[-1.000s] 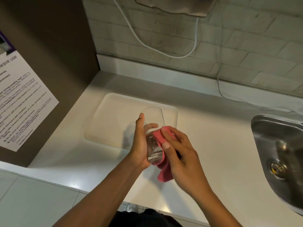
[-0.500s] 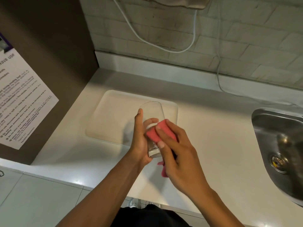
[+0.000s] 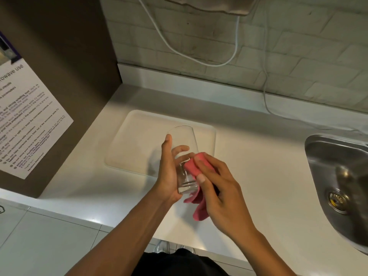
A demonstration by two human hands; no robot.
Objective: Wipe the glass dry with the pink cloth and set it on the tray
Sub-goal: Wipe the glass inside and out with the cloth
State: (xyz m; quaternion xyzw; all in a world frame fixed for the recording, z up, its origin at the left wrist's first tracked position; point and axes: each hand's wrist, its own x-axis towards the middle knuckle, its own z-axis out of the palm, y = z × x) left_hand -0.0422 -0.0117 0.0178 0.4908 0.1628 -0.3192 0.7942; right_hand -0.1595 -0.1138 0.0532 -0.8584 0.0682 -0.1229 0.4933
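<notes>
Over counter (image 3: 249, 176): glass (image 3: 184, 156) rim-away, tilted.

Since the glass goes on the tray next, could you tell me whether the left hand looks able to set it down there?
Probably yes. The left hand holds the glass just above the tray's near edge, and the tray's surface shows nothing on it to block the way.

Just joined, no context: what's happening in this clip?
A person is drying a clear glass over a white counter. The left hand grips the glass, tilted, mouth away from the person. The right hand presses a pink cloth against its side. The tray behind is bare; a sink sits to the right.
</notes>
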